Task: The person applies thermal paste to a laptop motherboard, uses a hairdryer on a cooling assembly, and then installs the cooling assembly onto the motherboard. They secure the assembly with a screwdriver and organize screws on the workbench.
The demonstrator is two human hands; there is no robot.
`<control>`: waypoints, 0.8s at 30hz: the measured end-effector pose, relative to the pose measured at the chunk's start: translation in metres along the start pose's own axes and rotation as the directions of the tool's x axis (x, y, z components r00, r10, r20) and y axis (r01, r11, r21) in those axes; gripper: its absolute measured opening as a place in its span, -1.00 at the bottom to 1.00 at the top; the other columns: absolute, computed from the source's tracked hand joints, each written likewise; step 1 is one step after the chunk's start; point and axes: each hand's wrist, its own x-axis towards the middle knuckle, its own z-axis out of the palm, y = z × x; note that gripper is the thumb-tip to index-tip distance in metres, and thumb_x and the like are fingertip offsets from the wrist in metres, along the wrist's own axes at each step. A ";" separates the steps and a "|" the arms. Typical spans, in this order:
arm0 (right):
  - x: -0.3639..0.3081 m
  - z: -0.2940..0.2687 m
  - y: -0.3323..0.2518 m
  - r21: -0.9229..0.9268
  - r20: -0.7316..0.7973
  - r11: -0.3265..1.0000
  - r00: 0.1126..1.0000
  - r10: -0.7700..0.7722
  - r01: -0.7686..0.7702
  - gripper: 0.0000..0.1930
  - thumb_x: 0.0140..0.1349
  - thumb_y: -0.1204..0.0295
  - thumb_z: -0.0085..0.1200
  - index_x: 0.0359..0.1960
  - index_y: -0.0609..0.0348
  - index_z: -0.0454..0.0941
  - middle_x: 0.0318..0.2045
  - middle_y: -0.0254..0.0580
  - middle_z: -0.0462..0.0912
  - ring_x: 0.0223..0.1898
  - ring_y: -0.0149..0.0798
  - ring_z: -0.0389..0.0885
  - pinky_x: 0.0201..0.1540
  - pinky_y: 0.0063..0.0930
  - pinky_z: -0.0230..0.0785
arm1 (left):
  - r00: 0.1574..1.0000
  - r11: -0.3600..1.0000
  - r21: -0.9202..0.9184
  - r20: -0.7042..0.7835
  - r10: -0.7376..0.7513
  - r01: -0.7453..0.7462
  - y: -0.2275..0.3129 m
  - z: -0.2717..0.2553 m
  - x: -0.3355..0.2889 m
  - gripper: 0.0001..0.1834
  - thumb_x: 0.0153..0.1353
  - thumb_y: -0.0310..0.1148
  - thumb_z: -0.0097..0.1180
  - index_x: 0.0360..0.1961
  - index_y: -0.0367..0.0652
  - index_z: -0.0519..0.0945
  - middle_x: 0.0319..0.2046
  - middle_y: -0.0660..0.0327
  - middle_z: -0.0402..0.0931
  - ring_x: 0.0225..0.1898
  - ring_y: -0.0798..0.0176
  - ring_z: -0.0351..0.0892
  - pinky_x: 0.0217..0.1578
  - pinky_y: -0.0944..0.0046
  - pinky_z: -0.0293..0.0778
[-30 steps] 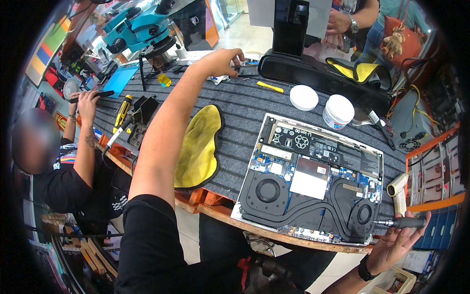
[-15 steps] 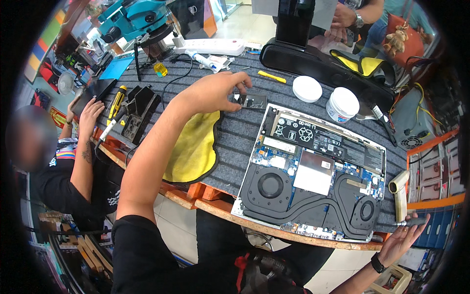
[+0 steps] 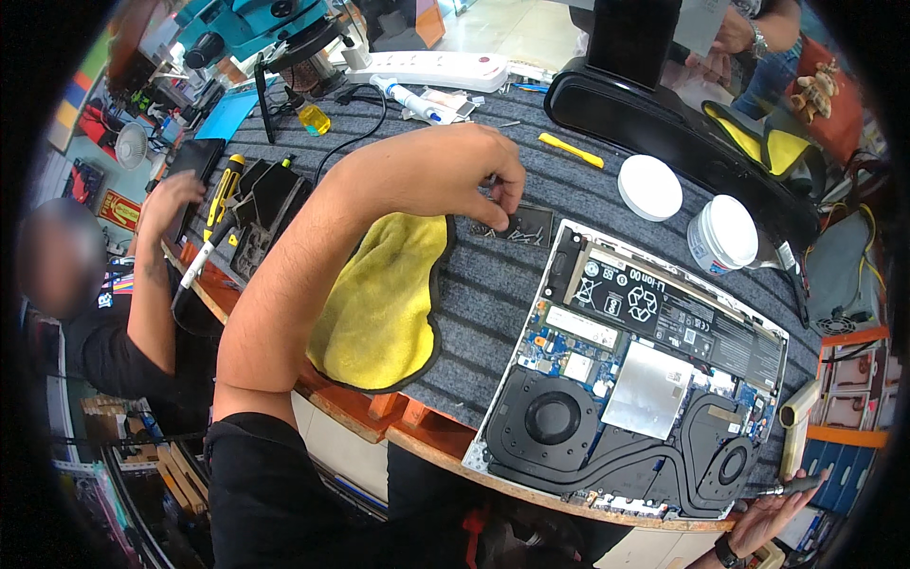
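My left hand (image 3: 464, 171) is over a small dark tray (image 3: 542, 220) of loose screws, its thumb and fingers bent together in a pinch at the tray's left part. Whatever lies between the fingertips is too small to make out. At the lower right, my right hand (image 3: 770, 520) holds a screwdriver (image 3: 799, 485) with a dark handle and metal shaft, beside the laptop's near right corner. The opened laptop (image 3: 654, 389) lies between my hands, showing its black battery (image 3: 664, 308), two fans, dark heat pipes and a silver plate.
A yellow cloth (image 3: 384, 303) lies left of the laptop. Behind it are a yellow pry tool (image 3: 572, 150), a white lid (image 3: 650, 188), a white tub (image 3: 723, 232) and a black monitor stand (image 3: 654, 123). At far left, a co-worker's hand (image 3: 171, 201) is near a dark device.
The view has shifted, so the bench things sit farther right and lower. My left fingers have drawn together over the screw tray. The co-worker's hand has lifted; my right hand keeps the screwdriver.
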 end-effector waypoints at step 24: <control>-0.006 0.021 -0.014 0.109 0.086 0.993 0.995 -0.045 0.036 -0.19 0.30 0.32 0.26 0.54 -0.01 0.12 0.09 -0.19 0.55 -0.02 -0.37 0.56 -0.17 -0.71 0.45 | 0.998 0.999 -0.051 0.063 -0.012 0.016 -0.016 0.004 0.002 -0.81 0.06 -0.41 0.44 -0.32 -0.21 0.70 -0.29 0.22 0.58 -0.14 0.14 0.57 -0.05 0.15 0.50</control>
